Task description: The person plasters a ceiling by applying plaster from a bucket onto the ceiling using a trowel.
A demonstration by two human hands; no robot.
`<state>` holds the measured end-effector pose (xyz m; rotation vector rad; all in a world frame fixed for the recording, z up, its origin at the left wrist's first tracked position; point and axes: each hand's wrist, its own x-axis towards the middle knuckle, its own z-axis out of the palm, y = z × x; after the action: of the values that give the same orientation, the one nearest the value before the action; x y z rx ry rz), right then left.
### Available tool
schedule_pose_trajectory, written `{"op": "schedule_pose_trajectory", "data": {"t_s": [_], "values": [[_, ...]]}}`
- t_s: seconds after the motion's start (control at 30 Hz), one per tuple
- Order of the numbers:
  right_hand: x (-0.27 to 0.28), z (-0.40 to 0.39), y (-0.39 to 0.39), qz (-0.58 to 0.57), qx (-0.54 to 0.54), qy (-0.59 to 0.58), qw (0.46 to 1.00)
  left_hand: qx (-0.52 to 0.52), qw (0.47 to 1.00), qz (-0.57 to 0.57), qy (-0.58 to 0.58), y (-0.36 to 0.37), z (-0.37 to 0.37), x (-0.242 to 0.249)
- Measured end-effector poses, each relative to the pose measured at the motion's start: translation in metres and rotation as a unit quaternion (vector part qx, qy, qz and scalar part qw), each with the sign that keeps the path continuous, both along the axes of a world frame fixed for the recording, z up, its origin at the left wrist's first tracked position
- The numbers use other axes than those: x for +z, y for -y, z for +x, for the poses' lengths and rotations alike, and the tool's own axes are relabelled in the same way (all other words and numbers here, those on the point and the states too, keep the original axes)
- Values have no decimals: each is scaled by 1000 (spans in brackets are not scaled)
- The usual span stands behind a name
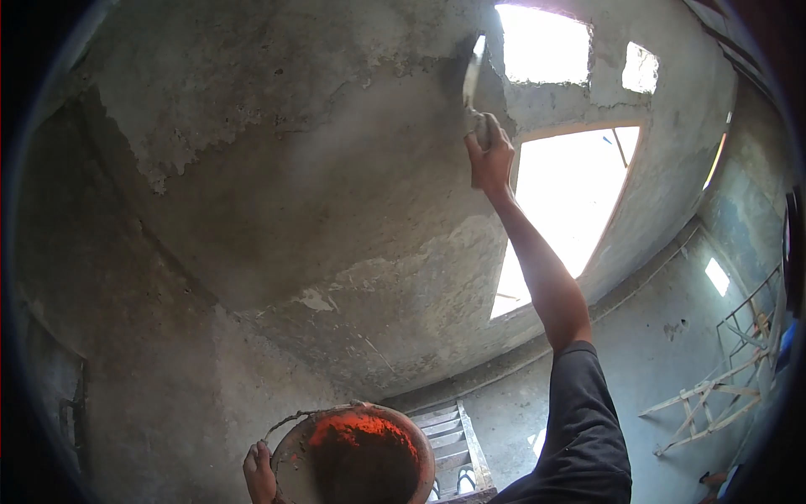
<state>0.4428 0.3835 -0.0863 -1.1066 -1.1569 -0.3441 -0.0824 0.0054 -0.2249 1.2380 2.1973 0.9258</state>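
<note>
High on the wall, my right hand (pixel 491 155) is closed around the handle of a trowel (pixel 473 77), its blade pointing upward close against the grey plaster near the window openings. My left hand (pixel 261 475) grips an orange-red bucket (pixel 426 449) at its left edge, beside the wire handle (pixel 290 417). Dark wet mortar (pixel 357 466) lies inside the bucket and coats its inner wall. Fresh, darker plaster (pixel 361 168) covers much of the wall left of my right hand, with rough, patchy edges.
A large window opening (pixel 562 202) and two smaller openings (pixel 546 46) let in bright light. Below me stands a wooden ladder (pixel 474 445), with a sandalled foot (pixel 466 480) near it. At right on the floor far below is a wooden trestle frame (pixel 705 403).
</note>
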Motion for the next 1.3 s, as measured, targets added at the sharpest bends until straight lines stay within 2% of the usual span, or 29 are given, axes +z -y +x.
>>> {"op": "schedule_pose_trajectory", "data": {"t_s": [0.07,0.2,0.33,0.4,0.43,0.5,0.63,0.7,0.8,0.87,1.0,1.07,1.17,1.2,1.3], "values": [[5,0,2,-26,-14,-36,999,20,990,-69,120,4,-3,-2],[6,4,-16,-90,-37,-124,988,14,994,-54,97,7,-2,-2],[10,-11,-18,-83,-22,-90,992,28,991,-72,109,6,-6,-6],[15,-23,-4,-50,27,-6,998,30,991,-74,105,6,-6,-7],[14,-25,-3,-50,23,-5,998,35,991,-74,107,6,-6,-8],[11,-27,0,-78,132,-7,988,39,991,-75,108,6,-7,-11],[1,-22,-1,-61,143,-42,987,21,990,-68,126,5,-12,-13],[-2,-17,-4,-7,27,-19,999,12,990,-74,116,5,-7,-8],[-5,-12,-16,-46,-14,-27,998,33,990,-64,123,5,3,1],[-7,-12,-26,-66,-8,-23,998,18,994,-71,80,4,0,-1],[-30,-34,-26,-123,12,-1,992,6,995,-68,77,3,-4,-6],[-63,-48,-12,-110,66,33,991,-16,999,41,9,1,-9,-17],[-83,-53,23,-93,117,69,986,3,1000,16,17,0,-17,-23],[-81,-49,20,-93,117,69,986,3,1000,16,17,0,-18,-24],[-62,-22,2,-22,18,-22,999,-25,1000,15,0,3,-18,-19]]}}
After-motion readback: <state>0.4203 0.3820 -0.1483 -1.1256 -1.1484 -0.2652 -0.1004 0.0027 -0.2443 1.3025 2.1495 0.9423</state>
